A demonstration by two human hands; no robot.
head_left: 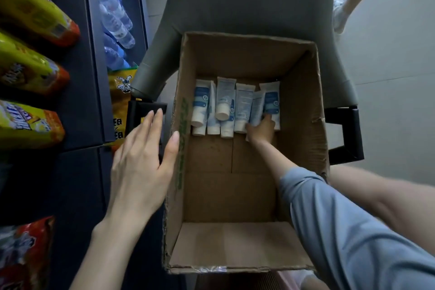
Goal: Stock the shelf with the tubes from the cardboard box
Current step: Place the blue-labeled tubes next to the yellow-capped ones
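The scene is recorded by a single wide-angle camera worn on the head, aimed forward and steeply downward. The open cardboard box is centred and looked into almost straight from above, so that its floor and the tubes at its far end are plainly seen. The left hand is caught close to the lens and looms large beside the box's left wall. The right hand is shown small, deep inside at the tubes. The shelf is taken in along the left margin, a grey chair at the top, the floor at right. Straight lines are bowed toward the edges.
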